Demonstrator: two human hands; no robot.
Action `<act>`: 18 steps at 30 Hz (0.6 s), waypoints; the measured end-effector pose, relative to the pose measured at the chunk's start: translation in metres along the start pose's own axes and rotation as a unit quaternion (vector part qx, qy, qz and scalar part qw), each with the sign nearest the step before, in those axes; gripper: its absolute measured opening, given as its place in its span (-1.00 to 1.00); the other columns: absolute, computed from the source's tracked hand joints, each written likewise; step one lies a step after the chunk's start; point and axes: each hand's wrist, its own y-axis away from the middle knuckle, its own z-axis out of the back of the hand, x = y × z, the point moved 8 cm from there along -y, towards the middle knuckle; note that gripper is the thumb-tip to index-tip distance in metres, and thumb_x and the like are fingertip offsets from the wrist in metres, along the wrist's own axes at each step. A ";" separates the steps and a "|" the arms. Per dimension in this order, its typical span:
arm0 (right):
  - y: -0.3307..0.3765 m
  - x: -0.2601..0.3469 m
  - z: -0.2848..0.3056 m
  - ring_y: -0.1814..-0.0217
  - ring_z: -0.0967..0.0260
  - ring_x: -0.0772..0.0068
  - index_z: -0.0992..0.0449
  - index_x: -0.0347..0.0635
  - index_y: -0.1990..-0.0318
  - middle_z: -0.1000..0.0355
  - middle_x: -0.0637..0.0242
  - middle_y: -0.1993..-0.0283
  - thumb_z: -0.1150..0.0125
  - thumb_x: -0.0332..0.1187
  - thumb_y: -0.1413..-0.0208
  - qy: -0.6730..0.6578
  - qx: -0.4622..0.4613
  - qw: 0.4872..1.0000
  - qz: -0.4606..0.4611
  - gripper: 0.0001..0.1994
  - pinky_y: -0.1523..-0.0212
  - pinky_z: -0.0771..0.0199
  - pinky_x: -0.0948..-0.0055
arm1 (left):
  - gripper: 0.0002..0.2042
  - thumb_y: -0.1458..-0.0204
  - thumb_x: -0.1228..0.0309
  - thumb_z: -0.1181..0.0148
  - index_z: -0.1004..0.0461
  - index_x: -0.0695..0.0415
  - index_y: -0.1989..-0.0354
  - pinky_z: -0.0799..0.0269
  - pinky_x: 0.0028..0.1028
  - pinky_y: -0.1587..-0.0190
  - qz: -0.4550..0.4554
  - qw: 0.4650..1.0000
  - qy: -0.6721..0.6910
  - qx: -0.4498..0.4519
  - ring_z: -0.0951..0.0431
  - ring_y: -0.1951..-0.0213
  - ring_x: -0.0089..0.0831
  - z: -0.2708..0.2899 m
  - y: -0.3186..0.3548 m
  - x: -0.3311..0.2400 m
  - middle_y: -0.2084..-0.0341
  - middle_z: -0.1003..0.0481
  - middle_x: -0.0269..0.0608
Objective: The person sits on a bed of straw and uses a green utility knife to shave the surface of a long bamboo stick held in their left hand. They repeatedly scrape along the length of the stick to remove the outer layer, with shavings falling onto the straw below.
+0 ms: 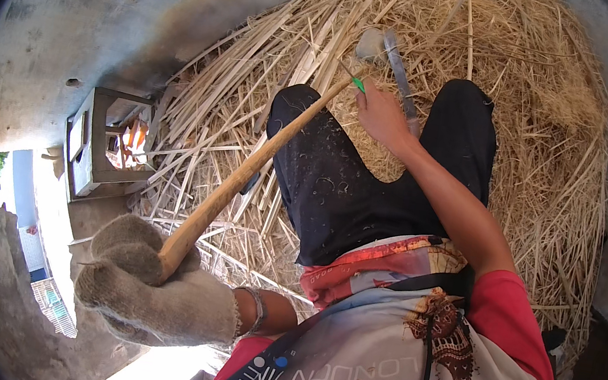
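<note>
My left hand (155,290), in a thick grey knitted glove, is closed around the broad end of a long wooden stick (243,175). The stick slants up and away across my left knee, narrowing toward its far tip. At that tip my bare right hand (384,115) is held with its fingers curled. A small green piece (358,84) shows beside those fingertips; what they grip is mostly hidden. Just beyond the right hand, a long flat metal blade (397,69) lies on the straw between my knees, its near end partly behind my wrist. A grey stone (371,45) touches its far end.
Loose fibres and shavings (554,94) heap up ahead and to the right. Split strips (251,72) pile on the left. A wooden frame box (111,141) stands by the left wall (47,65), near a bright opening. My dark-trousered legs (347,189) flank the work.
</note>
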 end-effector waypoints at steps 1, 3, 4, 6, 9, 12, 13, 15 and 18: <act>0.002 0.005 0.000 0.46 -0.43 -0.32 -0.31 -0.33 0.14 -0.40 -0.18 0.56 0.05 -0.29 -0.36 -0.014 0.010 1.000 0.011 -0.78 0.34 -0.35 -0.19 | -0.43 -0.21 -0.12 -0.07 -0.46 0.16 0.62 -0.45 -0.51 0.57 -0.008 1.000 0.014 0.006 -0.54 0.54 -0.40 -0.002 0.000 -0.002 0.63 -0.46 -0.19; 0.002 0.001 -0.009 0.37 -0.47 -0.32 -0.36 -0.26 0.02 -0.44 -0.21 0.47 0.04 -0.27 -0.34 0.021 0.036 0.999 -0.014 -0.75 0.28 -0.42 -0.19 | -0.46 -0.19 -0.08 -0.11 -0.46 0.16 0.61 -0.44 -0.51 0.58 -0.010 0.999 0.033 0.009 -0.53 0.55 -0.42 -0.003 0.001 -0.005 0.64 -0.44 -0.22; 0.001 -0.004 -0.015 0.33 -0.49 -0.32 -0.39 -0.23 -0.04 -0.47 -0.22 0.43 0.04 -0.25 -0.33 0.038 0.050 0.998 -0.025 -0.72 0.25 -0.45 -0.18 | -0.47 -0.19 -0.07 -0.13 -0.46 0.15 0.61 -0.43 -0.51 0.59 -0.004 0.999 0.040 0.005 -0.52 0.56 -0.43 -0.003 0.002 -0.004 0.65 -0.43 -0.23; -0.001 -0.007 -0.023 0.33 -0.49 -0.32 -0.39 -0.25 -0.04 -0.46 -0.22 0.43 0.03 -0.27 -0.32 0.043 0.044 0.998 -0.007 -0.72 0.24 -0.46 -0.17 | -0.48 -0.19 -0.07 -0.13 -0.45 0.15 0.62 -0.41 -0.52 0.60 -0.011 0.999 0.048 0.023 -0.50 0.57 -0.46 -0.005 0.001 -0.005 0.66 -0.42 -0.25; 0.000 -0.005 -0.033 0.36 -0.48 -0.32 -0.37 -0.30 0.05 -0.46 -0.22 0.46 0.02 -0.29 -0.32 0.028 0.048 0.998 0.005 -0.77 0.28 -0.44 -0.17 | -0.46 -0.20 -0.08 -0.10 -0.42 0.14 0.66 -0.34 -0.54 0.63 -0.023 0.997 0.047 0.056 -0.46 0.60 -0.49 -0.004 -0.004 -0.004 0.68 -0.39 -0.27; -0.010 -0.062 -0.059 0.30 -0.51 -0.29 -0.39 -0.31 0.08 -0.47 -0.23 0.41 0.02 -0.31 -0.33 0.108 0.002 0.993 -0.046 -0.77 0.26 -0.47 -0.14 | -0.43 -0.20 -0.09 -0.07 -0.40 0.12 0.69 -0.24 -0.57 0.67 0.008 0.999 0.028 0.037 -0.41 0.63 -0.53 -0.005 0.001 -0.005 0.69 -0.38 -0.29; -0.030 -0.086 -0.058 0.27 -0.52 -0.28 -0.41 -0.31 0.07 -0.48 -0.24 0.38 0.02 -0.31 -0.33 0.152 -0.033 0.986 -0.064 -0.77 0.24 -0.49 -0.13 | -0.43 -0.20 -0.10 -0.06 -0.40 0.12 0.69 -0.21 -0.59 0.68 0.004 0.999 0.017 0.034 -0.39 0.64 -0.54 -0.011 0.007 -0.013 0.69 -0.38 -0.29; -0.034 -0.130 -0.050 0.21 -0.53 -0.27 -0.42 -0.32 0.07 -0.50 -0.23 0.33 0.04 -0.31 -0.33 0.142 -0.026 0.980 -0.136 -0.76 0.20 -0.50 -0.12 | -0.42 -0.19 -0.12 -0.05 -0.41 0.14 0.69 -0.16 -0.60 0.70 -0.001 0.999 -0.017 0.029 -0.38 0.66 -0.55 -0.011 0.008 -0.017 0.69 -0.38 -0.30; -0.037 -0.112 -0.038 0.27 -0.52 -0.25 -0.43 -0.33 0.09 -0.50 -0.20 0.36 0.04 -0.30 -0.34 0.101 -0.059 0.985 -0.128 -0.76 0.24 -0.49 -0.09 | -0.41 -0.15 -0.15 -0.08 -0.50 0.17 0.64 -0.15 -0.59 0.70 0.004 1.000 -0.016 0.020 -0.40 0.66 -0.53 -0.008 0.000 -0.011 0.69 -0.41 -0.30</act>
